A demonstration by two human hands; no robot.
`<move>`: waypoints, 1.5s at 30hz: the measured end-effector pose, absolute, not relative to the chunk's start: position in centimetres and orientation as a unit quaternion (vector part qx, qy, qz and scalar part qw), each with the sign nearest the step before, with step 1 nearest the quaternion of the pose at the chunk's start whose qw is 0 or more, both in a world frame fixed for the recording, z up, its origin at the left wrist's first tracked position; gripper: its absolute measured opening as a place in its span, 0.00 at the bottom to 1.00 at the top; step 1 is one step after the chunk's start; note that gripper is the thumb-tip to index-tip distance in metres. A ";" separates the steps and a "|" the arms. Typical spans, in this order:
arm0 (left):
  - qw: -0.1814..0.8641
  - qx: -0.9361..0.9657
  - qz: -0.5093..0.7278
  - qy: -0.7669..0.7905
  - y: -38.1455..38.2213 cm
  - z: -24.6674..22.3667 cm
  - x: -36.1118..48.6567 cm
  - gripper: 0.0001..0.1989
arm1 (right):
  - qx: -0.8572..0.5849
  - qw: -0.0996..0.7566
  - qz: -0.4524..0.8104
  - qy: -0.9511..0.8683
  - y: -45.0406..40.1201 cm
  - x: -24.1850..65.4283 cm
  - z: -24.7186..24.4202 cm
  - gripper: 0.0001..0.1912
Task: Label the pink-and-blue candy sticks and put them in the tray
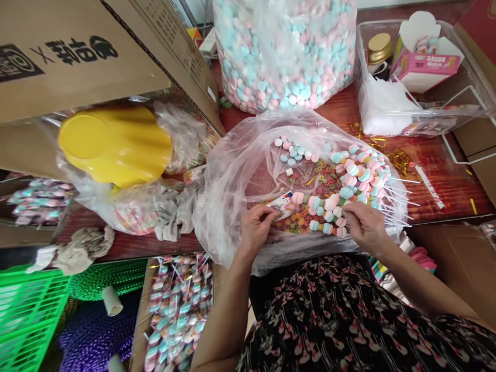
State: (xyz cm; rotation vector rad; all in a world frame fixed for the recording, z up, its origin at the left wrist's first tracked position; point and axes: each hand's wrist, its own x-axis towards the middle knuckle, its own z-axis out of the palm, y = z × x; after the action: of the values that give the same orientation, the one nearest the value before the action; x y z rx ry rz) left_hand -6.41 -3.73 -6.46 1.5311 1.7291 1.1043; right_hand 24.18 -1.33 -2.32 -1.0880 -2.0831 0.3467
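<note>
My left hand (257, 227) is closed in a pinch at the corner of a small printed plastic packet (285, 203), which lies over loose gummy rings (296, 223). Opposite it, my right hand (365, 223) has thumb and fingers closed at the end of a marshmallow skewer (331, 202) in pink, blue and white; its stick is hidden by the hand. More finished-looking skewers lie in a pile (364, 173), white sticks (399, 199) pointing right. Loose marshmallows (296, 150) rest farther back. All this lies on a spread clear plastic bag (228, 170).
A large bag of marshmallows (287, 57) stands behind. A clear bin (426, 116) sits back right, cardboard boxes (155, 46) and a yellow tub (116, 144) at left. Below the red table (461, 194) are a box of wrapped skewers (176, 310) and a green basket (31, 315).
</note>
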 end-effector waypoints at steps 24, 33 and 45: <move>0.315 0.537 0.429 0.655 -3.3 -6.5 -6.4 0.10 | -0.307 0.299 -0.039 -0.902 -1.5 26.4 -3.9 0.15; 0.298 0.594 0.416 0.621 -3.5 -6.6 -6.8 0.09 | -0.319 0.283 -0.031 -0.904 -0.7 26.3 -3.8 0.14; 0.226 0.645 0.373 0.628 -3.1 -6.1 -5.8 0.08 | -0.427 0.389 0.094 -0.811 -0.4 24.9 -2.5 0.07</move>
State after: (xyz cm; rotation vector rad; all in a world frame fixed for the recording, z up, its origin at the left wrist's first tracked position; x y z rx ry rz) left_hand -5.76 -3.12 -6.11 1.7770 1.7313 1.0276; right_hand 24.87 -0.40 -2.48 -1.0847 -2.0622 0.2381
